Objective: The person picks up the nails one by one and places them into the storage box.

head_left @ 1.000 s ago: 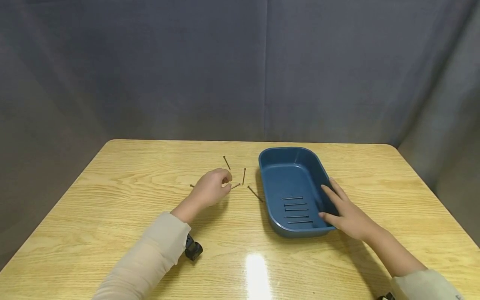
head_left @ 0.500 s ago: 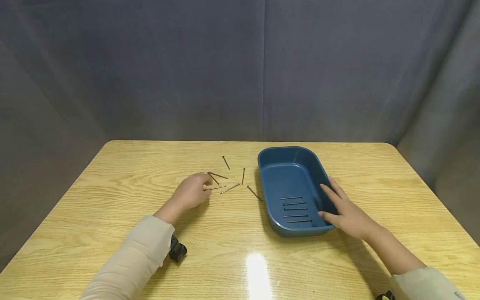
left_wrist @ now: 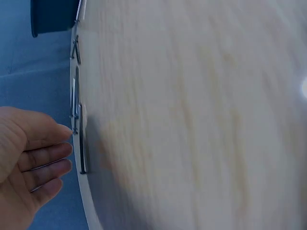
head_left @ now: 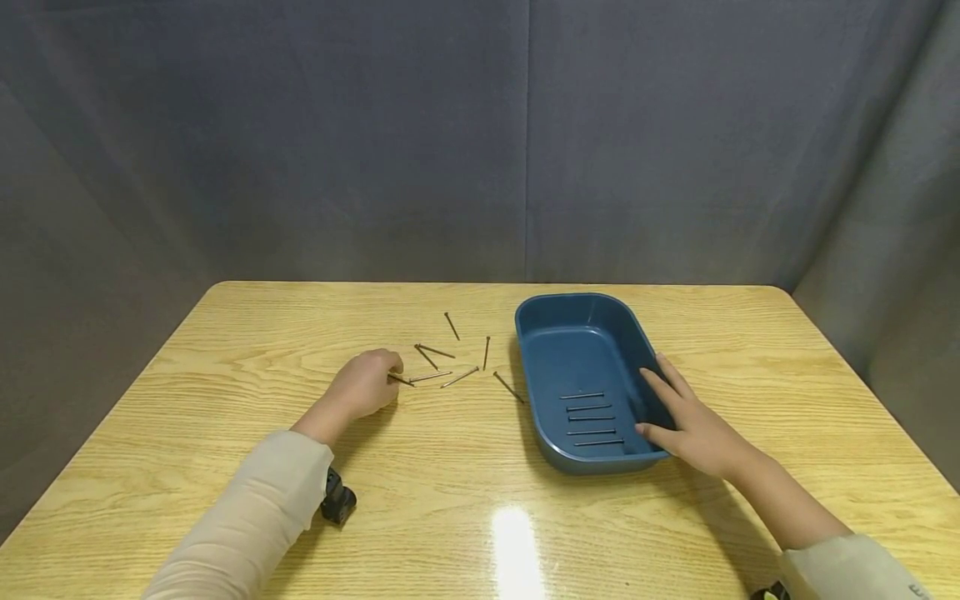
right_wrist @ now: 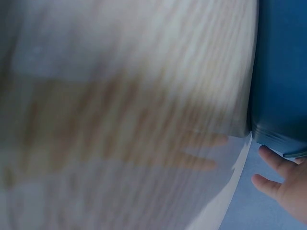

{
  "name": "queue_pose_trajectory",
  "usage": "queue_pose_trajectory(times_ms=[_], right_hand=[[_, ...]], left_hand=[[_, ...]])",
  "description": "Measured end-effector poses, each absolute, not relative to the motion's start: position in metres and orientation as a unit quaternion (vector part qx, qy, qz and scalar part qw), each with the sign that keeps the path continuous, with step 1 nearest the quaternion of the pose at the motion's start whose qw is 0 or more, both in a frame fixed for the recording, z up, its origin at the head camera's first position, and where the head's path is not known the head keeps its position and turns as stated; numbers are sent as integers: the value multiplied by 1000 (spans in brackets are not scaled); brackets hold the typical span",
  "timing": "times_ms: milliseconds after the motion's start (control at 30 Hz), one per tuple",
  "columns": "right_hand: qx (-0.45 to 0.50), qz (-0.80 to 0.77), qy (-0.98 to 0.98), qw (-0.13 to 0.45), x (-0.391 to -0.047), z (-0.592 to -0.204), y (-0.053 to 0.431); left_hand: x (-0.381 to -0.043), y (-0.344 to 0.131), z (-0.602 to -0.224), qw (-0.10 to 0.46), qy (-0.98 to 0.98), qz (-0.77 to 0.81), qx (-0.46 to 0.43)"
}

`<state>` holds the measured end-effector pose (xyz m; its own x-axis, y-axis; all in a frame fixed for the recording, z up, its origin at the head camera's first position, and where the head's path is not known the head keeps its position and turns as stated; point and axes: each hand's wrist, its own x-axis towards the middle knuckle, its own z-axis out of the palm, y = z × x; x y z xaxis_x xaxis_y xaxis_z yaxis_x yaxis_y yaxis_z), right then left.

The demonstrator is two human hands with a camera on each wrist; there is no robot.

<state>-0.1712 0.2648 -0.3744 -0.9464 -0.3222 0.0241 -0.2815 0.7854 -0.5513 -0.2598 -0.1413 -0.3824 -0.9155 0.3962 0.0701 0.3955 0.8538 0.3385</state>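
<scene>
My left hand [head_left: 363, 383] is low over the table at the left end of a loose group of nails. One dark nail [head_left: 402, 380] lies right at its fingertips and overlaps them in the head view. Seen from the left wrist, the fingers [left_wrist: 48, 152] are loosely bent, with the nearest nail [left_wrist: 81, 143] just beyond their tips. At the right, my right hand [head_left: 701, 429] rests at the side wall of a blue plastic tray [head_left: 573, 321], its fingers spread and straight over the rim. Several nails [head_left: 592, 418] lie in a row inside the tray.
More loose nails are scattered between the left hand and the tray, one [head_left: 509, 387] close to its left wall and another [head_left: 452, 326] farther back. The wooden table [head_left: 420, 533] ends at a grey curtain [head_left: 360, 167].
The left hand has drawn back to the left, uncovering nails that it hid before. The right hand and the tray stay where they were.
</scene>
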Motion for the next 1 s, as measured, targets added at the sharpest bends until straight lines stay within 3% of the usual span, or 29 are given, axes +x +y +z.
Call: queue_pose_trajectory(times_ms=[567,1000], right_hand=[[-163,-280,946,28,-168,-371,263],[-165,-280,945,25,-169,-372,264]], left_hand=[[-269,-144,-388,-10,968,90,234],[-266,-145,-382,14,964,74,256]])
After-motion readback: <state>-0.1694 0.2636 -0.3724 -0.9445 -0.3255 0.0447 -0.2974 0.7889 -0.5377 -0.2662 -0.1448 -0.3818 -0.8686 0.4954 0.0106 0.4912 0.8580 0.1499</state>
